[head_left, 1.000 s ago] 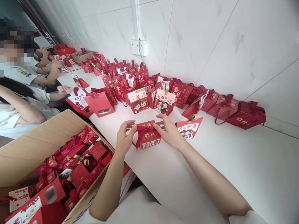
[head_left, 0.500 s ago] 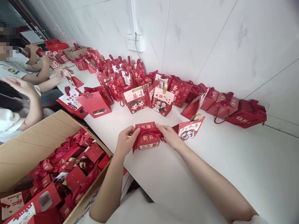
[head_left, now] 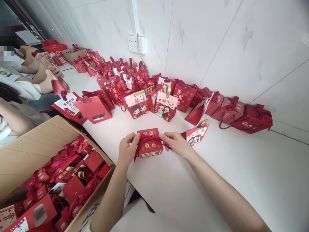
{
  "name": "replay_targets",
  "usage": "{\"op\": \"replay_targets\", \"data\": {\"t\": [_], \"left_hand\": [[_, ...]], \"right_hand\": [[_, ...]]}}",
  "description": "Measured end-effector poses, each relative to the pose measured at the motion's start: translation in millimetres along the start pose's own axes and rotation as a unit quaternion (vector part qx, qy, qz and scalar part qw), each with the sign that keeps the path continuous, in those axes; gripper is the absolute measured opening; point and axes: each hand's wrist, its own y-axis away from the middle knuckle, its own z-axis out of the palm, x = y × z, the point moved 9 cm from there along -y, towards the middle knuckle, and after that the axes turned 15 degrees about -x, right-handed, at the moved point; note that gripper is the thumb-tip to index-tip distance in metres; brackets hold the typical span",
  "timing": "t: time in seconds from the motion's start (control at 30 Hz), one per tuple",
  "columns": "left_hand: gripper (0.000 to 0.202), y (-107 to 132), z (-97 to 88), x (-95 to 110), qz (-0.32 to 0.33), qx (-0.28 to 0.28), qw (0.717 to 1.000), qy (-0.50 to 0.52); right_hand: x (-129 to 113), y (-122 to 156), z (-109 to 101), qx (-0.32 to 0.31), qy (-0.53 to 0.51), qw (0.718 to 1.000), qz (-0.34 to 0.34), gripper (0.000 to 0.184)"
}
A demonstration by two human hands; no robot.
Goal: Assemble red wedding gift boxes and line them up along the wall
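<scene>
Between the fingers point(head_left: 134, 139): red gift box point(head_left: 151, 149), white label strip, crimson ribbon point(head_left: 147, 138). Right of fingers: red-and-white bag point(head_left: 196, 136), cartoon-couple print. Beneath: white bench point(head_left: 217, 183). Left: brown carton point(head_left: 36, 148).

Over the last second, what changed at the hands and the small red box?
Left hand and right hand went from loosely spread fingers beside the small red box to pinching its ribbon, one at each side, pulling it taut across the top. The box stays between the hands; the row of gift bags and the cardboard carton are unchanged.
</scene>
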Motion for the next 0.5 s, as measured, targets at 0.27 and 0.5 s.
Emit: {"op": "replay_targets", "data": {"t": [0.27, 0.5], "left_hand": [[0.042, -1.5, 2.3, -3.9, -0.004, 0.011, 1.000, 0.001], [0.038, 3.2, 0.7, 0.6, -0.001, 0.010, 0.999, -0.049]], "right_hand": [[-8.0, 3.0, -9.2, 0.057, 0.028, 0.997, -0.044, 0.034], [-9.9, 4.1, -8.5, 0.083, 0.079, 0.992, -0.052, 0.032]]}}
